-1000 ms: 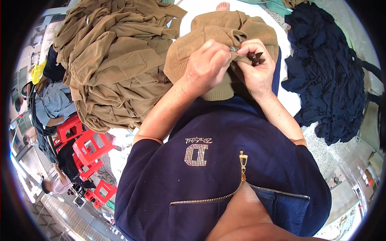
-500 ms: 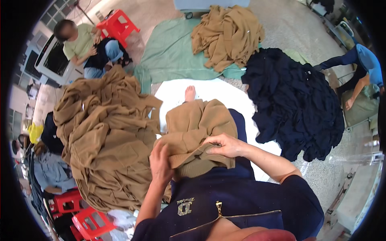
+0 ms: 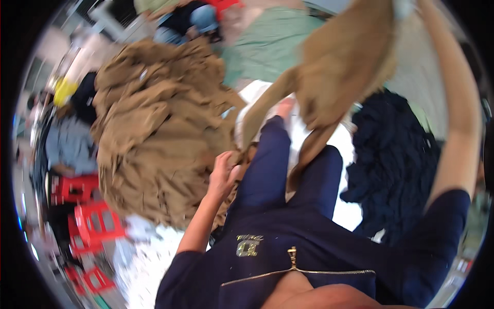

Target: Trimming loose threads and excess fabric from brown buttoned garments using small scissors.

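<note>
A brown knitted sweater (image 3: 350, 56) hangs raised over my lap, blurred by motion, its sleeves trailing toward my knees. My right hand (image 3: 406, 8) is high at the top edge on a stretched arm, shut on the upper part of the sweater; its fingers are smeared. Lower down, my left hand (image 3: 222, 175) is beside the end of a hanging sleeve, fingers loosely curled and thumb apart. It seems to hold nothing, though the blur hides whether it touches the sleeve. Just left of it rises a large pile of brown sweaters (image 3: 159, 129).
A heap of dark navy garments (image 3: 393, 165) lies to the right. White sheeting (image 3: 347, 201) is under my legs, with a green cloth (image 3: 272, 44) beyond. Red plastic stools (image 3: 98, 226) stand at the left. A seated person (image 3: 180, 23) is at the far left.
The sweater has gone from my lap up toward the far right, lifted by my right hand. My left hand has come off its folded edge. The whole view has shifted.
</note>
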